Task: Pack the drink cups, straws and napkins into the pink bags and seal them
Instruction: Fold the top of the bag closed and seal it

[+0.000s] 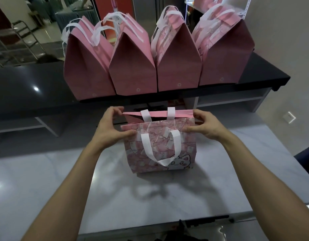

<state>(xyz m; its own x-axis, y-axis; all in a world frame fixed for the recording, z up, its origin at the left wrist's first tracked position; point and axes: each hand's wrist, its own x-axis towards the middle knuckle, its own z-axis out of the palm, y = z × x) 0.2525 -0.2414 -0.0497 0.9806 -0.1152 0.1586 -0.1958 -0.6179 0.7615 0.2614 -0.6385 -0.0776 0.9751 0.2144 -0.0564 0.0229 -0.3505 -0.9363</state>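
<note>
- Four pink bags point(155, 54) stand in a row on the dark shelf point(28, 87) at 12 o'clock, tops folded to a peak, white handles up; judged packed and closed, though their seals cannot be made out.
- A fifth, cat-printed bag point(160, 146) stands upright on the pale counter point(45, 180) at the centre of the view, just below the row.
- The left hand point(108, 129) is at the bag's 9 o'clock corner: its fingers point(115, 111) pinch the end of the plain pink top flap point(157, 113), the thumb resting on the printed front.
- The right hand point(205, 125) mirrors this at the 3 o'clock corner, its fingers pinching the other end of the flap.
- The near white handle point(160, 148) hangs down the front; the far handle's two straps rise at the flap.
- No cups, straws or napkins are visible; the contents of the fifth bag are hidden.
- Judged stage: late, four bags done, the fifth being folded shut, its seal not yet made.
</note>
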